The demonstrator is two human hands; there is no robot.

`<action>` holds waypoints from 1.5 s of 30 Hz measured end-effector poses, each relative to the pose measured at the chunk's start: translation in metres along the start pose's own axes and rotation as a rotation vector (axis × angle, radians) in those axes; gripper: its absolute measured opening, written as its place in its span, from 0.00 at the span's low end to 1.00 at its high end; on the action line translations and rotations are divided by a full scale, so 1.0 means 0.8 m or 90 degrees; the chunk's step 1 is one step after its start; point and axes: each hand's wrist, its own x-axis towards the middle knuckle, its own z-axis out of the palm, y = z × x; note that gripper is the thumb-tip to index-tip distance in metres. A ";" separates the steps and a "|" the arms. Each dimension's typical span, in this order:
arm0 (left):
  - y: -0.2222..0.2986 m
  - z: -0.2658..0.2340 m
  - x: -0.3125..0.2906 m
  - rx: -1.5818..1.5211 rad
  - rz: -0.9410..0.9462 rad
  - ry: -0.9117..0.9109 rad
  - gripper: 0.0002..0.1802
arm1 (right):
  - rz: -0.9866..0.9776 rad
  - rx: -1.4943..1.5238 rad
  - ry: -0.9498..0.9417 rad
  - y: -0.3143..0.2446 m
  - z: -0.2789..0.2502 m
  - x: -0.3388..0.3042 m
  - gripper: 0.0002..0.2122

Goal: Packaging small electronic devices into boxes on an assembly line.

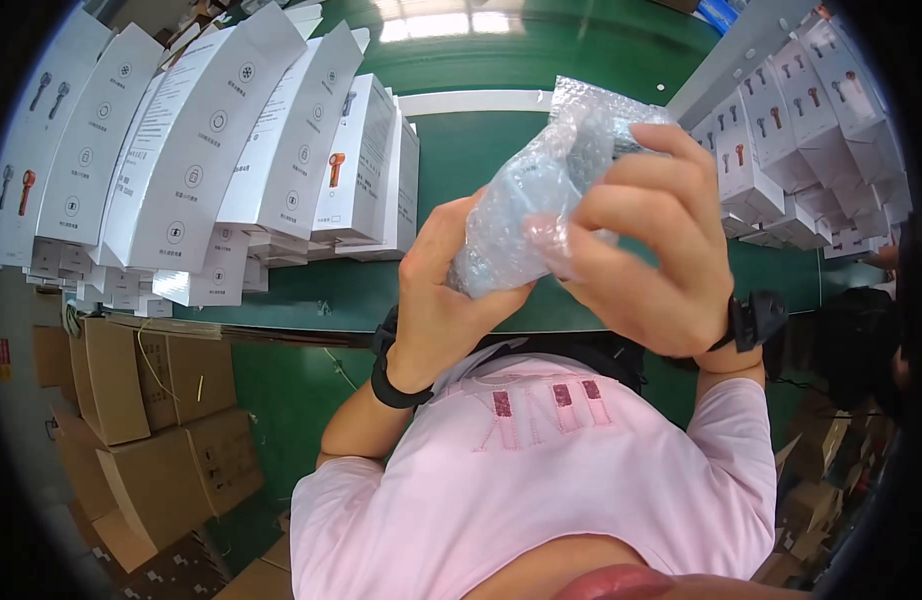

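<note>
A clear bubble-wrap bag [526,190] with a pale, light-blue object inside is held up over the green table. What the object is, I cannot make out through the wrap. My left hand [433,300] is closed around the bag's lower left end, thumb in front. My right hand [666,235] is on the bag's right side, its fingers curled over the wrap and slightly smeared by motion. One fingertip lies against the bag's upper flap [586,100], which sticks up at the far end. Black bands circle both wrists.
White printed boxes [196,140] stand in a row at the left of the green table [451,160]. More white boxes [771,130] are stacked at the right, beside a grey panel [726,70]. Brown cartons [181,460] sit on the floor at lower left, others at lower right.
</note>
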 end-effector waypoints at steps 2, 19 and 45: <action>0.002 -0.001 -0.002 0.040 -0.024 0.002 0.26 | -0.001 -0.080 0.020 -0.016 0.007 0.001 0.20; 0.010 -0.019 -0.005 -0.219 -0.171 -0.165 0.26 | 0.191 0.079 0.090 0.010 0.027 0.016 0.36; -0.048 -0.104 -0.031 -0.225 -0.552 -0.267 0.33 | 0.963 0.484 0.531 0.638 0.422 -0.037 0.26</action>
